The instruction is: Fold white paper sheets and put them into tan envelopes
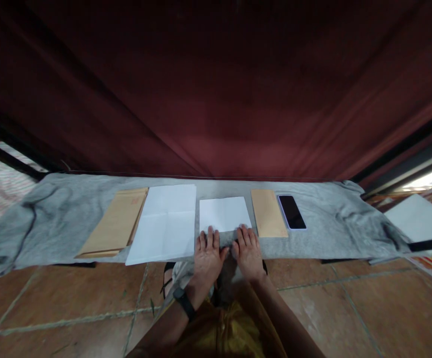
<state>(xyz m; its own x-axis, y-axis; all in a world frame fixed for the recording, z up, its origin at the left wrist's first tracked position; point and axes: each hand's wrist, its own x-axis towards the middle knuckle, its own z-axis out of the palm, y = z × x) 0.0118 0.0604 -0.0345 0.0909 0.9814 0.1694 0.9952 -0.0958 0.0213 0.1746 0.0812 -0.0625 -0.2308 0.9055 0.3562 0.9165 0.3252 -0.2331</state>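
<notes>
A folded white sheet of paper (pixel 225 213) lies flat in front of me on the grey cloth. My left hand (pixel 209 254) rests palm down at its near left corner, fingers stretched out and fingertips touching the edge. At the near right corner, my right hand (pixel 249 252) lies flat the same way, fingers extended. Left of the folded sheet is a stack of larger white paper (pixel 163 223) with crease lines. A single brown envelope (pixel 269 213) lies close to my right hand's fingers, on the far right side of the sheet.
A pile of brown envelopes (pixel 115 223) lies left of the white stack. A phone (pixel 292 212) with a dark screen sits right of the single envelope. The grey cloth (pixel 324 219) covers a narrow tabletop. Behind it hangs a dark red curtain (pixel 216 99); tiled floor (pixel 100 298) lies below.
</notes>
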